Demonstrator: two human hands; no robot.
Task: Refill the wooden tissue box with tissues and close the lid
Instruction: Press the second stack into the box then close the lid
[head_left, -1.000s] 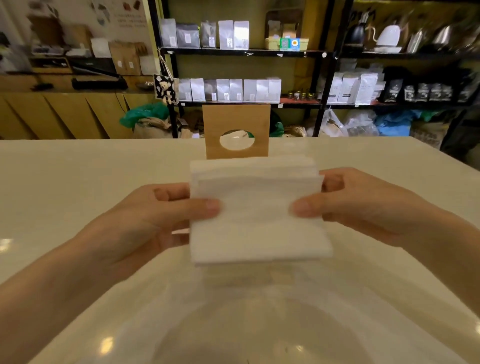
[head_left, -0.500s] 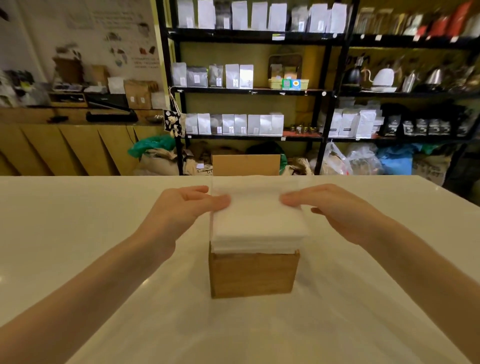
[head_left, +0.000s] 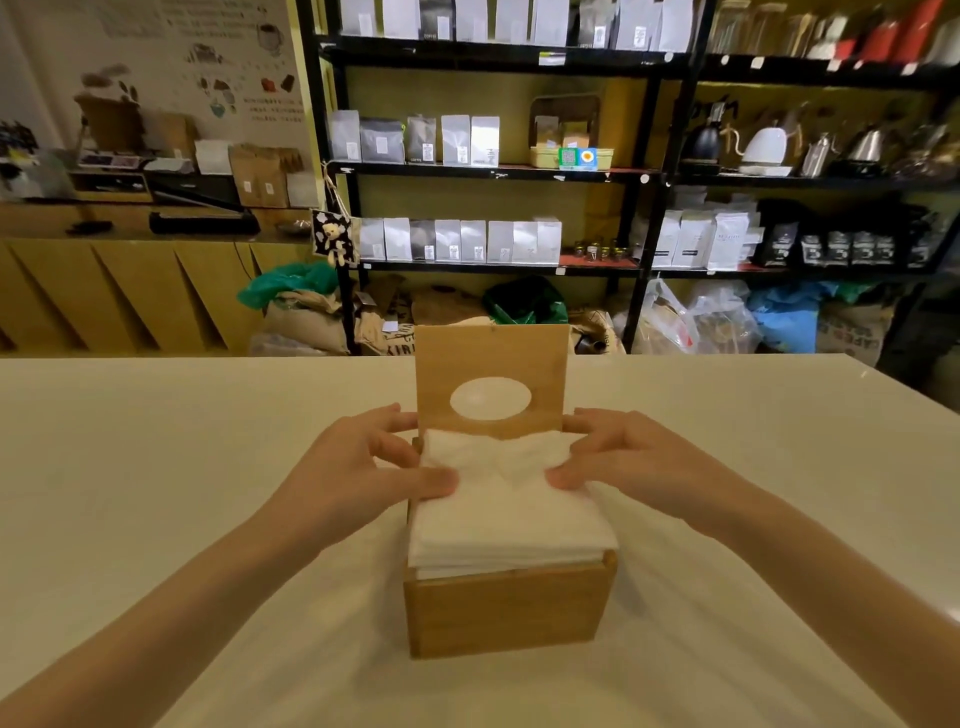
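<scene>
A wooden tissue box (head_left: 506, 613) stands on the white table (head_left: 156, 467) in front of me. Its hinged lid (head_left: 491, 353), with an oval hole, stands upright at the back. A stack of white tissues (head_left: 506, 519) sits in the box and rises above its rim, crumpled at the far end. My left hand (head_left: 363, 467) holds the stack's left side, thumb pressing on top. My right hand (head_left: 628, 462) holds the right side the same way, thumb on top of the tissues.
Beyond the table's far edge stand black shelves (head_left: 493, 171) with white pouches and kettles (head_left: 763, 148). Sacks and plastic bags (head_left: 696, 317) lie on the floor under them. A wooden counter (head_left: 130, 228) runs along the left.
The tissue stack has gone down from in front of me into the box. The lid's oval hole has come back into sight, and both thumbs now press the stack's top.
</scene>
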